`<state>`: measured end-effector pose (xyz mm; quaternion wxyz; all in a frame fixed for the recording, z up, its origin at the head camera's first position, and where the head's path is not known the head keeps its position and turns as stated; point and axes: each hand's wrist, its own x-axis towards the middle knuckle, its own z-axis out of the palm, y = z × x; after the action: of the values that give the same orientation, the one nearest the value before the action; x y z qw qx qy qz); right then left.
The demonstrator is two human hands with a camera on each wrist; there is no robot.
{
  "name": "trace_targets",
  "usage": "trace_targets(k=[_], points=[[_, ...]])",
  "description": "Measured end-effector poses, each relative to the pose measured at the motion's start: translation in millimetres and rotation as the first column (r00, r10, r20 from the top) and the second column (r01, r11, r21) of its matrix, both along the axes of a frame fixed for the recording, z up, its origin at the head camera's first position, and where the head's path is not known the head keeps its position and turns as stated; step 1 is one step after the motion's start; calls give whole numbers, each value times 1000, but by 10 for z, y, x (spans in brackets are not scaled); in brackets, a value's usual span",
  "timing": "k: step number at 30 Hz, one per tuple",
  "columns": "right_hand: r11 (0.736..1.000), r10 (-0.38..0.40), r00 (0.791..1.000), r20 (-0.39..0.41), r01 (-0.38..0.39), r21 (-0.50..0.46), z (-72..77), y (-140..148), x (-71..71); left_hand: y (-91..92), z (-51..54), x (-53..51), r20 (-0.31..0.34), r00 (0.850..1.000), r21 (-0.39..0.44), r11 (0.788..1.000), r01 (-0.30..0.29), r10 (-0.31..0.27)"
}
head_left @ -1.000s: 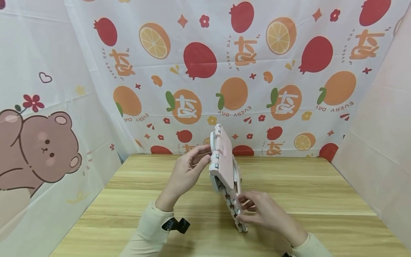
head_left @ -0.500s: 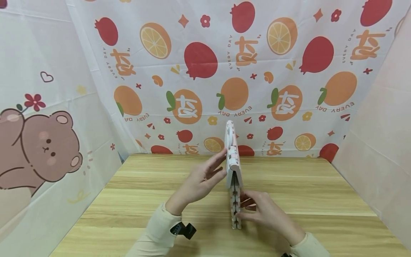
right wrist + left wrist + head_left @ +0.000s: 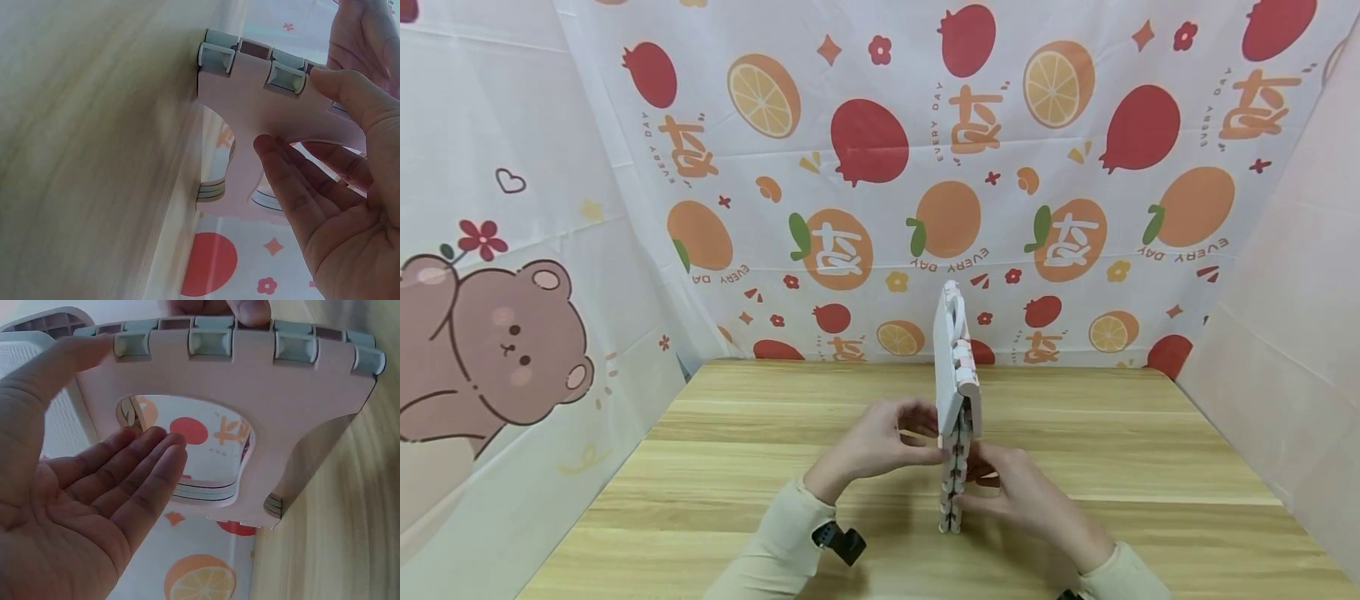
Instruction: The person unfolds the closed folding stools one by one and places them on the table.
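Stool stands long axis up. Right hand, on its right, pinches the near edge; left hand opposite, fingers straight, thumb touching.

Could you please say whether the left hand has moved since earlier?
Yes, in the head view the left hand has moved rightward and down, now below the back edge of the table.

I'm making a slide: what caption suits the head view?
Left hand and right hand flank a pale folding stool standing on a wood-grain table.
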<state>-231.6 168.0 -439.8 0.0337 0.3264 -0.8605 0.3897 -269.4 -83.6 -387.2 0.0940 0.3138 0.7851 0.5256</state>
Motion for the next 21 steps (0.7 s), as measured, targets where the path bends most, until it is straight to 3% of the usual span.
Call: trace_targets(k=[7, 12, 21], points=[[999, 1, 1000, -3, -1, 38, 13, -5, -13, 105, -88, 21, -30, 1000, -63, 998, 7, -9], [1000, 7, 1000, 5, -7, 23, 16, -6, -9, 135, -93, 33, -40, 999, -66, 997, -27, 25], [1000, -1, 1000, 18, 1, 10, 0, 11, -10, 107, -75, 26, -33, 999, -62, 998, -18, 16]])
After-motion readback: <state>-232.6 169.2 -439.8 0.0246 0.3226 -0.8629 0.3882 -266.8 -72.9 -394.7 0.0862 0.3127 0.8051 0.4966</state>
